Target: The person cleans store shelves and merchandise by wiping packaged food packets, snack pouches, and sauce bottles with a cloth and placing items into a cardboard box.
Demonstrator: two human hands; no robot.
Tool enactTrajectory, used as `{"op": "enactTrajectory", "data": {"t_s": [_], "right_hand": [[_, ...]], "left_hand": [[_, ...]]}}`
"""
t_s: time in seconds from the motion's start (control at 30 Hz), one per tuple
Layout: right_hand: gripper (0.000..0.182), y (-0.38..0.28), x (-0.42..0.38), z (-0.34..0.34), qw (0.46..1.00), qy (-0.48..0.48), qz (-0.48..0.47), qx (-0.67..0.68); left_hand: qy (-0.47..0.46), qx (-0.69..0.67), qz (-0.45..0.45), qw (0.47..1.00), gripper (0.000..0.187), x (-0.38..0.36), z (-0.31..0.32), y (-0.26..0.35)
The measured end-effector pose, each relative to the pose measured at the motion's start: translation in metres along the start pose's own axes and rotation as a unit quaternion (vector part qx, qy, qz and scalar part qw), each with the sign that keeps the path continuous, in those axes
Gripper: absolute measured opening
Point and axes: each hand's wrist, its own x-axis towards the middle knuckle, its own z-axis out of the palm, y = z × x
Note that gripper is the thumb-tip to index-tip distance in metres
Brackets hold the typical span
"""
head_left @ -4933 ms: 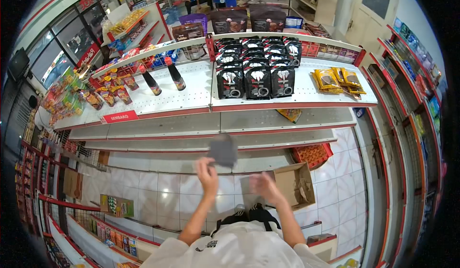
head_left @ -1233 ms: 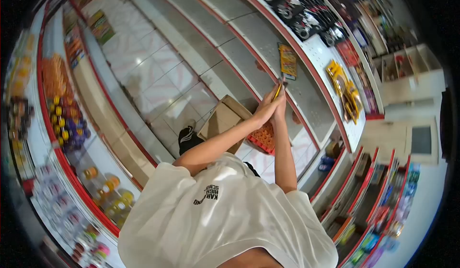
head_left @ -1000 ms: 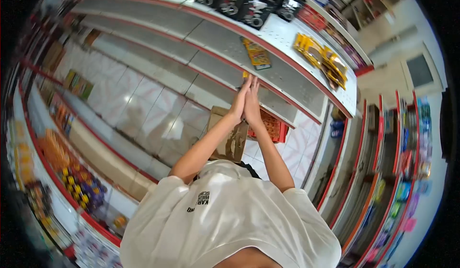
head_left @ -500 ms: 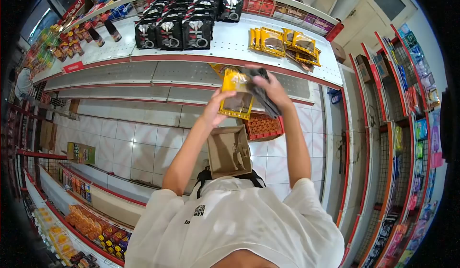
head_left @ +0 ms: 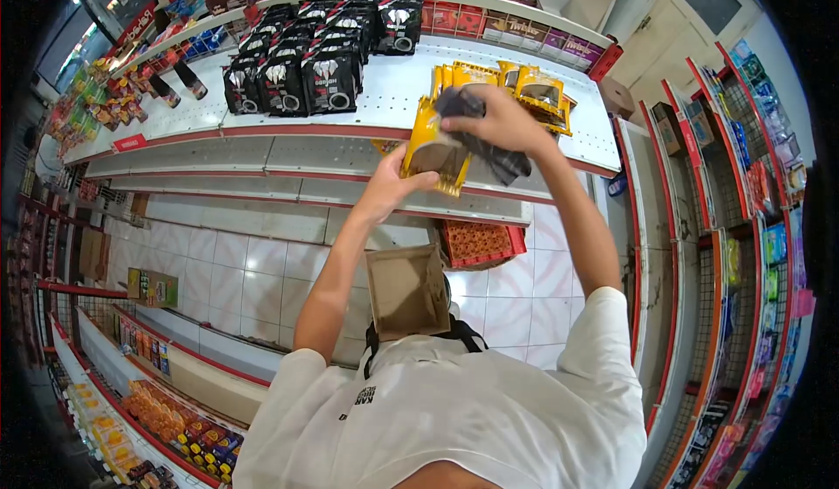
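Note:
My left hand (head_left: 393, 183) is closed on the lower left side of a yellow packet (head_left: 437, 155) with a dark window, tilted over the front edge of the white shelf (head_left: 210, 115). In my right hand (head_left: 502, 122) is a dark cloth (head_left: 500, 161), bunched against the packet's upper part and hanging down at the right. Behind the hands, more yellow packets (head_left: 540, 87) lie on the shelf. Black packets (head_left: 330, 78) stand in rows to the left of them.
An open cardboard box (head_left: 406, 292) is just in front of my body. Beyond it, a red crate (head_left: 481, 242) sits low under the shelves. Stocked racks (head_left: 734, 253) rise at the right, and another shelf with goods (head_left: 188, 410) is at the lower left.
Both hands have moved, the yellow packet now nearer the shelf edge and the cloth higher across its top. The view has shifted, and the cardboard box appears slightly lower and to the left.

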Motion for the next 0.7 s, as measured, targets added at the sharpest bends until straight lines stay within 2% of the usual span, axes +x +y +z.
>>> {"op": "enactTrajectory", "data": {"t_s": [0.07,0.13,0.17,0.2,0.23,0.27,0.33,0.4,0.53,0.6,0.7], "right_hand": [[0.035,-0.008,0.016,-0.032,0.993,0.079,-0.045,-0.08],[0.035,0.004,0.046,-0.064,0.979,0.134,-0.083,-0.125],[0.037,0.02,0.068,-0.076,0.98,0.129,-0.072,-0.135],[0.039,0.035,0.088,-0.087,0.98,0.123,-0.059,-0.144],[0.042,0.038,0.102,-0.091,0.969,0.146,-0.029,-0.198],[0.042,0.054,0.12,-0.094,0.968,0.15,-0.03,-0.197],[0.046,0.106,0.157,-0.088,0.936,0.168,-0.091,-0.294],[0.049,0.132,0.181,-0.079,0.938,0.115,-0.017,-0.325],[0.047,0.163,0.213,-0.07,0.944,0.065,0.007,-0.323],[0.045,0.166,0.218,-0.067,0.94,0.069,0.001,-0.333],[0.044,0.16,0.217,-0.058,0.893,0.101,0.008,-0.438]], "left_hand": [[0.007,-0.037,0.004,0.999,0.046,0.015,-0.008,-0.001],[0.121,0.181,0.128,0.968,0.035,0.043,-0.03,-0.01],[0.167,0.264,0.15,0.938,0.024,0.052,-0.022,0.008],[0.163,0.268,0.15,0.938,0.024,0.068,-0.026,0.009],[0.192,0.426,0.235,0.852,0.023,0.085,-0.033,0.008],[0.215,0.565,0.312,0.733,0.021,0.097,-0.037,0.004],[0.219,0.574,0.305,0.728,0.022,0.108,-0.034,-0.005],[0.24,0.648,0.286,0.663,0.022,0.108,-0.032,-0.013],[0.258,0.661,0.263,0.654,0.025,0.111,-0.033,-0.016],[0.261,0.657,0.259,0.658,0.025,0.112,-0.033,-0.015],[0.256,0.664,0.249,0.657,0.023,0.112,-0.033,-0.015]]}}
